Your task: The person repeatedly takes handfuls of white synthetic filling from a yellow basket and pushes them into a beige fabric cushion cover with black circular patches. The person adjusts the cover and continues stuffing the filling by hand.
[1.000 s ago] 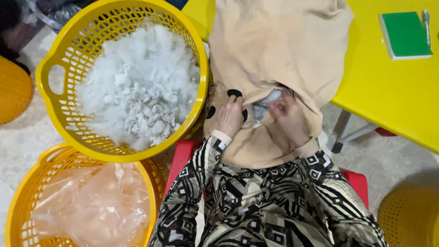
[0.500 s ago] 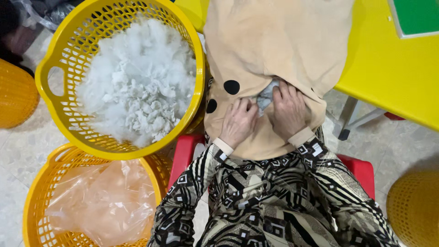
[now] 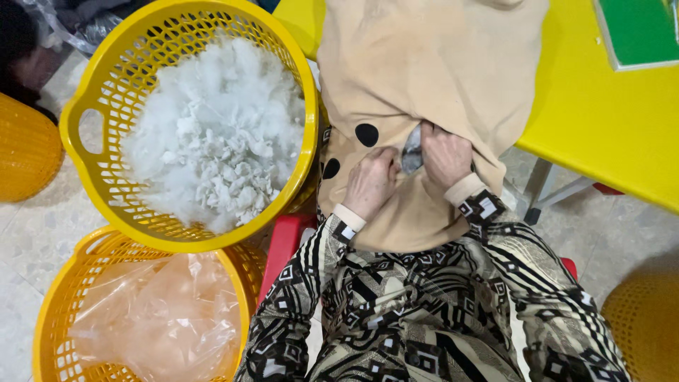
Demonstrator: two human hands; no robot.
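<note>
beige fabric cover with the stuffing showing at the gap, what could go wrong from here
1. Both hands, left hand and right hand, press at the small opening in the beige fabric cover; white stuffing shows there and might work back out.
2. The cover hangs off the yellow table onto the lap, so it could slide down.
3. The yellow basket of loose white stuffing sits close by the left arm; an elbow could knock it.
</note>
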